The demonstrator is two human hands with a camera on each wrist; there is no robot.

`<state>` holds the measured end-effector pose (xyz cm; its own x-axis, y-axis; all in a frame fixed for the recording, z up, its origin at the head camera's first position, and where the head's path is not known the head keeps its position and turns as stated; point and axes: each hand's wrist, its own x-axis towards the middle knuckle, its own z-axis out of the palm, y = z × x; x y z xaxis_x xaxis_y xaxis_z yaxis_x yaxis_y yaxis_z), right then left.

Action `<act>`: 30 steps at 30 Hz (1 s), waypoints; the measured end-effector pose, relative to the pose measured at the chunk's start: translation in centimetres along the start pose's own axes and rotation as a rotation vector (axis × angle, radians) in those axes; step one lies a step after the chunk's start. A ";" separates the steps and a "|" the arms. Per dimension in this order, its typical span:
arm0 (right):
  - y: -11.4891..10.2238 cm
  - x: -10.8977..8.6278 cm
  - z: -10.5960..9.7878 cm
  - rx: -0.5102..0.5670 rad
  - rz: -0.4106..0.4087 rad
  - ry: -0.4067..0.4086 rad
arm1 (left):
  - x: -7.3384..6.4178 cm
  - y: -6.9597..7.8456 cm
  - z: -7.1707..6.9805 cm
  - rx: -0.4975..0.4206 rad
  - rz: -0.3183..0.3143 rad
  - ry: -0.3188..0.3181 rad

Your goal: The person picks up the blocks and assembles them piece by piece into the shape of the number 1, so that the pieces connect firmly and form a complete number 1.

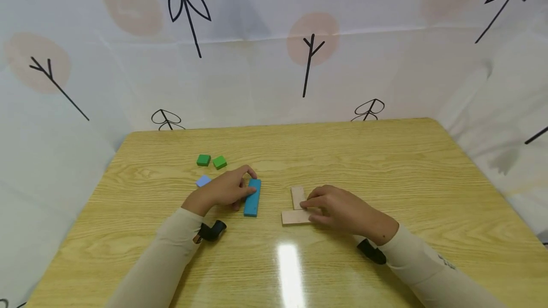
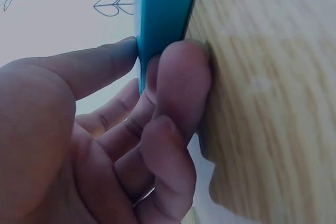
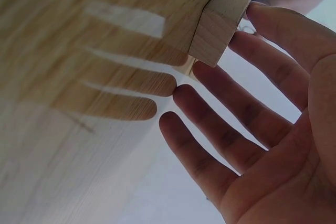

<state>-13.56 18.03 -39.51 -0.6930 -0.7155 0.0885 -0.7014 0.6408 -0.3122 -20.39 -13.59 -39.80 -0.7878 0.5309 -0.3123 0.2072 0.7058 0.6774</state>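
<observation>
A long blue block [image 1: 252, 203] lies flat on the table, its length running away from me. My left hand [image 1: 229, 187] holds it from the left: a bent finger reaches its far end and the thumb lies on its top. In the left wrist view the other fingers curl beside the blue block [image 2: 165, 11], close to the tabletop. Two pale wooden blocks form a T-like corner; one [image 1: 294, 218] lies crosswise in front and the other [image 1: 297, 195] points away behind it. My right hand [image 1: 342, 209] touches their right side with thumb and fingertips, its fingers extended.
Left of the left hand are a dark green block [image 1: 203, 159], a light green block [image 1: 220, 162] and a light blue block [image 1: 203, 181], partly hidden by the hand. The wooden table [image 1: 385, 156] ends at a patterned cloth backdrop [image 1: 257, 70].
</observation>
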 end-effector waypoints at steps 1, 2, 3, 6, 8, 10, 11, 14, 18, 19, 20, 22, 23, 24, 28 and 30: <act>0.0 0.0 0.0 0.000 0.000 0.001 | 0.0 0.0 0.0 -0.003 0.000 0.002; 0.0 0.0 0.0 -0.001 -0.001 0.001 | 0.1 0.0 0.0 -0.003 0.001 0.006; 0.0 0.0 0.0 -0.002 -0.001 0.001 | 0.1 0.0 0.1 -0.002 0.002 0.010; 0.0 0.1 0.0 0.004 -0.001 0.002 | 0.3 -0.1 0.2 -0.004 0.002 0.019; 0.0 0.1 0.0 0.007 0.001 0.001 | 0.4 -0.1 0.3 -0.005 0.001 0.020; 0.0 0.1 0.1 0.009 0.003 0.001 | 0.5 -0.1 0.3 -0.006 0.001 0.023; 0.0 0.1 0.1 0.007 0.006 0.000 | 0.6 -0.1 0.3 -0.007 0.002 0.024; -0.1 0.1 0.0 -0.004 0.007 -0.004 | 0.8 0.1 0.4 -0.002 0.001 0.032; 0.0 0.1 0.0 -0.011 0.012 -0.012 | 1.0 0.6 0.4 0.001 -0.010 0.036; 0.0 0.0 0.0 -0.010 0.012 -0.012 | 1.1 0.7 0.4 0.001 -0.014 0.036; 0.0 0.0 0.0 -0.008 0.011 -0.011 | 1.2 0.8 0.4 0.002 -0.015 0.037; 0.1 0.0 0.0 -0.006 0.007 -0.009 | 1.4 1.0 0.4 -0.001 -0.015 0.036; 0.1 0.0 0.0 -0.003 0.003 -0.008 | 1.5 1.0 0.4 0.000 -0.015 0.037; 0.1 0.0 0.0 0.002 0.000 -0.006 | 1.6 1.1 0.4 0.000 -0.015 0.038; 0.1 0.1 0.0 0.014 -0.005 -0.004 | 1.9 1.3 0.4 0.002 -0.023 0.043; 0.1 0.1 0.0 0.015 -0.006 -0.003 | 2.0 1.4 0.4 0.005 -0.026 0.046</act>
<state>-13.73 18.05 -39.57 -0.6886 -0.7198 0.0879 -0.7027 0.6326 -0.3257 -21.47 -11.32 -39.69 -0.8186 0.4903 -0.2991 0.1890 0.7217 0.6659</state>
